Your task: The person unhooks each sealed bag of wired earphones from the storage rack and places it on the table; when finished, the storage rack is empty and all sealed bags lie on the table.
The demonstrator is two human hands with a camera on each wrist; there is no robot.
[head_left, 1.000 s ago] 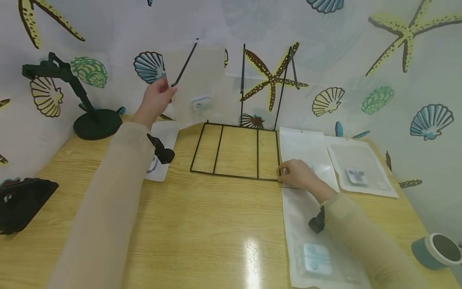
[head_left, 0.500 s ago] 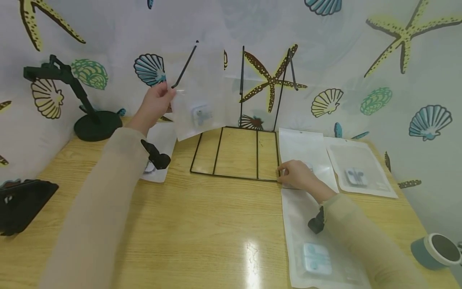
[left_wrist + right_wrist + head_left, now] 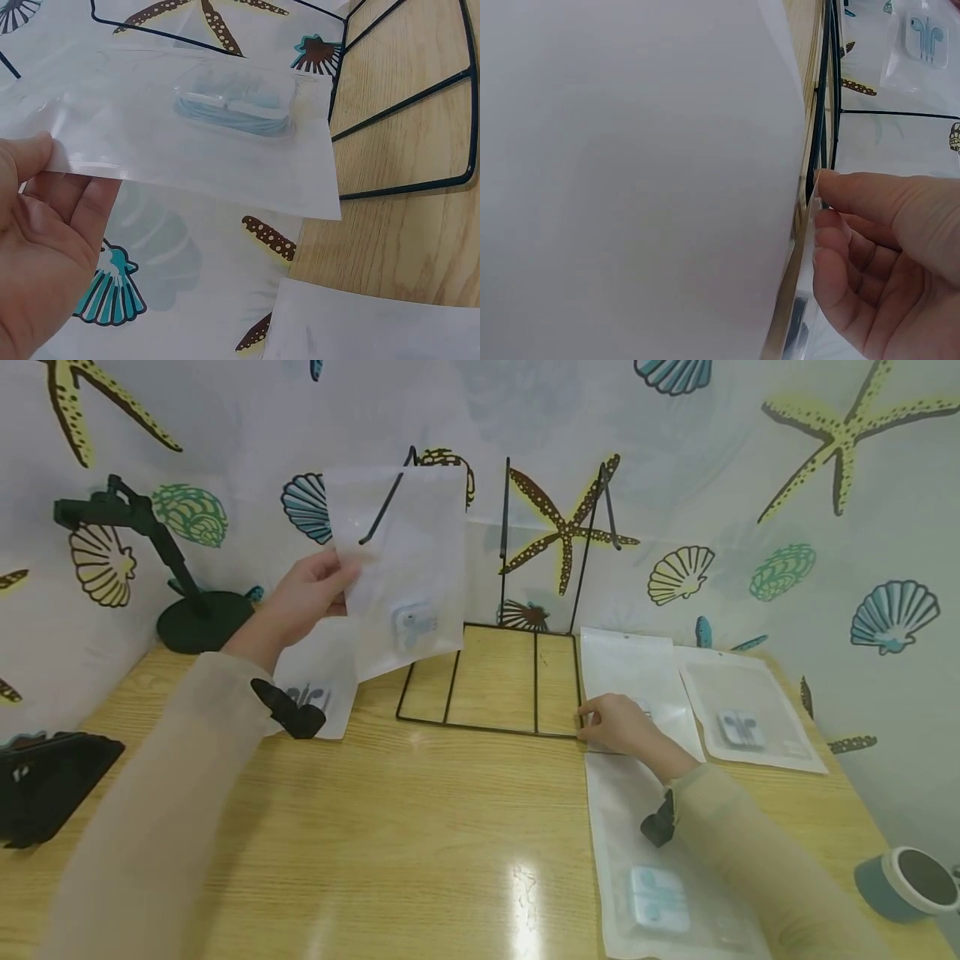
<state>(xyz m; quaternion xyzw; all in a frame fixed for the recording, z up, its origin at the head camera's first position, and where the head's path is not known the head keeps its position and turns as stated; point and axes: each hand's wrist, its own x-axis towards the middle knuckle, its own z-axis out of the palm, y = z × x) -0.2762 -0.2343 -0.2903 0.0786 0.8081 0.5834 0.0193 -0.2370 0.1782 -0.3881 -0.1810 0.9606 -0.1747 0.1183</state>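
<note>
My left hand (image 3: 303, 593) pinches the left edge of a white plastic bag (image 3: 397, 560) holding an earphone case (image 3: 414, 625). In the left wrist view the thumb lies over the edge of the bag (image 3: 195, 165), with fingers behind. A black wire display rack (image 3: 491, 727) stands at the back of the table. Its slanted left prong (image 3: 381, 510) shows in front of the bag, its upper end meeting the bag's top edge. My right hand (image 3: 618, 722) grips the rack's base at the front right corner, thumb at the wire in the right wrist view.
More bagged earphones lie right of the rack: one bag (image 3: 626, 652) behind my hand, another bag (image 3: 757, 693) farther right, and a front bag (image 3: 622, 827). One bag (image 3: 341, 652) lies left. Around stand a dark green stand (image 3: 202, 618), a black object (image 3: 52, 785) and a cup (image 3: 896, 885).
My left hand has moved down and slightly left. The bag has come lower, its top edge now below the rack's upper left tip. My right hand stays at the base corner.
</note>
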